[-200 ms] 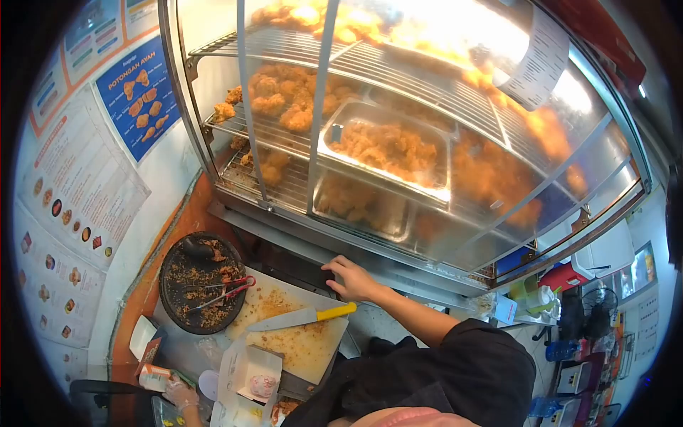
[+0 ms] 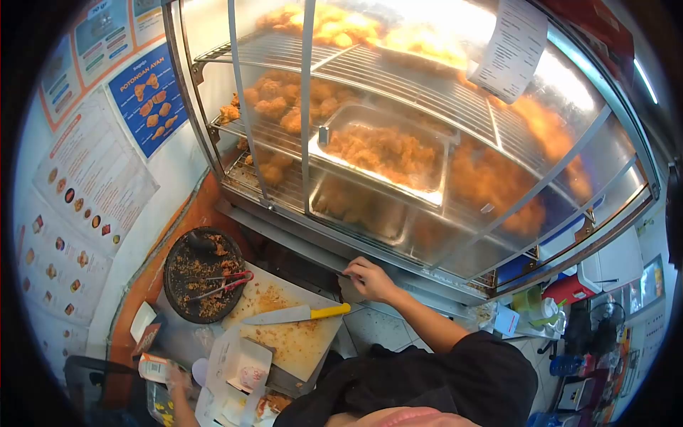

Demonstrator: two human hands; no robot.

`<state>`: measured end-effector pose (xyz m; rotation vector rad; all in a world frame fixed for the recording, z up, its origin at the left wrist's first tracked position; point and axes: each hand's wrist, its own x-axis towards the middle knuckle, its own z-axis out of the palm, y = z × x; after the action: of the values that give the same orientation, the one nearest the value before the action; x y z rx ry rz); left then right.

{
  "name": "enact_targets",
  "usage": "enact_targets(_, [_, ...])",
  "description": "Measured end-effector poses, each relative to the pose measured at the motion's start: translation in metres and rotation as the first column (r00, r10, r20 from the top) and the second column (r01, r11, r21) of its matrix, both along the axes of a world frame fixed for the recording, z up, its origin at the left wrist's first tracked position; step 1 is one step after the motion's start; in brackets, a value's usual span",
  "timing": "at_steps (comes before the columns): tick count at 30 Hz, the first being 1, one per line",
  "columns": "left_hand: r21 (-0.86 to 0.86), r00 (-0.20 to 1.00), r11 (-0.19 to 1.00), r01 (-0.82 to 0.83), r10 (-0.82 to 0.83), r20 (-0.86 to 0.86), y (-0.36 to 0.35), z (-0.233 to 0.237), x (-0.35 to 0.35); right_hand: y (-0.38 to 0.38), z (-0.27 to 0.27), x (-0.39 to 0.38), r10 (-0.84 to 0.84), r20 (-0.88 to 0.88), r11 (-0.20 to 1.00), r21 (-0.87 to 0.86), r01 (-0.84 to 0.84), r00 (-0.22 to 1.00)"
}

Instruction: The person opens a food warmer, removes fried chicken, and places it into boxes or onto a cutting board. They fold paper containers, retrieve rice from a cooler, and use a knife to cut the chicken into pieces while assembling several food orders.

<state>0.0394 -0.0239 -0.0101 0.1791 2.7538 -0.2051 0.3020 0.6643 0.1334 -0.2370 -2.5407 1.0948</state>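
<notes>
Right hand (image 2: 370, 279) is just beyond the board (image 2: 299, 345), fingers curled against the bottom rail of the warmer (image 2: 427, 213) full of fried chicken; I cannot tell whether it grips anything. Left hand (image 2: 176, 379), gloved, left of the board, grasps a small carton (image 2: 151, 367). A yellow-handled knife (image 2: 295, 313) lies on the board. Far left of the board, a blue poster (image 2: 146, 96) reads "POTONGAN AYAM".

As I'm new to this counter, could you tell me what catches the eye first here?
The glass warming cabinet fills the upper half, its shelves piled with golden fried chicken. Below it, the right hand touches the cabinet's bottom ledge, beside a cutting board bearing a yellow-handled knife.
</notes>
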Motion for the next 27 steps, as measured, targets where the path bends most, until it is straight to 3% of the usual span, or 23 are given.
enact_targets(2, [-0.037,0.978,0.992,-0.121,0.125,0.169,0.032,0.048,0.008,0.007,0.013,0.026,0.002,0.078,1.0,-0.02,-0.001,0.997])
enact_targets(3, [-0.04,0.976,0.989,-0.143,0.147,0.163,0.022,0.039,-0.001,0.014,0.016,0.038,-0.01,0.152,0.999,-0.032,0.015,0.988])
enact_targets(4, [-0.176,0.969,0.979,0.098,-0.054,0.24,0.004,0.022,-0.023,0.023,0.015,0.051,0.013,0.148,0.999,-0.034,-0.008,0.989])
enact_targets(5, [-0.282,0.909,0.898,0.339,-0.234,0.345,-0.008,0.014,-0.027,0.033,0.011,0.065,-0.001,0.284,0.992,0.12,-0.034,0.959])
enact_targets(6, [-0.054,0.991,0.99,-0.134,0.135,0.024,0.043,0.083,0.011,0.037,0.007,0.077,-0.037,0.406,0.96,0.268,-0.08,0.913])
enact_targets(7, [-0.093,0.971,0.968,-0.233,0.237,0.032,0.109,0.163,0.033,0.037,0.003,0.091,-0.014,0.407,0.959,0.264,-0.103,0.913])
enact_targets(8, [-0.252,0.989,0.957,0.143,-0.147,0.003,0.075,0.116,0.0,0.037,0.0,0.106,-0.039,0.258,0.984,0.177,-0.008,0.965])
enact_targets(9, [0.118,0.932,0.986,0.116,-0.067,-0.356,0.113,0.148,0.022,0.037,-0.001,0.117,-0.082,0.105,0.995,0.071,0.075,0.991])
enact_targets(10, [0.17,0.876,0.969,0.179,-0.078,-0.476,0.157,0.174,0.045,0.021,0.01,0.124,-0.084,-0.024,0.986,-0.147,0.079,0.996])
enact_targets(11, [0.729,0.944,0.681,-0.076,0.284,-0.167,0.214,0.209,0.073,0.012,0.015,0.129,-0.062,-0.022,0.988,-0.146,0.058,0.998])
enact_targets(12, [0.708,0.94,0.706,-0.011,0.248,-0.233,0.278,0.259,0.116,0.004,0.018,0.135,0.009,-0.011,0.987,-0.158,-0.011,1.0])
enact_targets(13, [0.98,0.972,0.174,0.098,0.195,-0.132,0.312,0.246,0.139,-0.005,0.021,0.142,0.082,0.005,0.982,-0.171,-0.08,0.997])
enact_targets(14, [0.984,0.97,0.018,0.179,0.166,-0.18,0.347,0.219,0.158,-0.016,0.026,0.146,0.178,0.034,0.97,-0.174,-0.17,0.983])
enact_targets(15, [0.97,0.981,-0.149,0.191,-0.01,-0.195,0.376,0.206,0.184,-0.03,0.03,0.147,0.272,0.06,0.949,-0.181,-0.257,0.96])
enact_targets(16, [0.927,0.929,0.059,0.37,-0.011,-0.37,0.403,0.173,0.199,-0.046,0.037,0.15,0.294,0.057,0.95,-0.131,-0.285,0.954])
enact_targets(18, [0.976,0.974,-0.066,0.208,-0.073,-0.213,0.464,0.15,0.259,-0.078,0.046,0.157,0.312,0.044,0.949,-0.059,-0.31,0.949])
enact_targets(20, [0.93,0.956,-0.267,0.254,-0.08,-0.284,0.509,0.14,0.301,-0.09,0.035,0.163,0.336,0.036,0.94,0.043,-0.338,0.941])
enact_targets(21, [0.926,0.955,-0.272,0.261,-0.07,-0.289,0.517,0.15,0.307,-0.086,0.037,0.168,0.343,0.034,0.937,0.052,-0.345,0.939])
enact_targets(23, [0.991,0.995,-0.108,0.078,-0.046,-0.084,0.524,0.194,0.306,-0.073,0.047,0.173,0.477,0.027,0.874,0.092,-0.477,0.878])
enact_targets(24, [0.985,0.994,-0.131,0.109,0.028,-0.106,0.526,0.22,0.298,-0.057,0.07,0.174,0.586,0.029,0.805,0.094,-0.586,0.81])
enact_targets(25, [0.9,0.999,-0.434,-0.043,-0.013,0.041,0.527,0.224,0.275,-0.04,0.096,0.171,0.683,-0.056,0.717,0.239,-0.654,0.728])
enact_targets(26, [0.706,0.981,-0.683,-0.188,-0.102,0.163,0.529,0.229,0.249,-0.025,0.128,0.171,0.693,-0.113,0.711,0.277,-0.647,0.713])
enact_targets(27, [0.733,0.998,-0.677,-0.062,-0.063,0.027,0.534,0.259,0.23,-0.008,0.178,0.168,0.687,-0.103,0.691,0.397,-0.603,0.719])
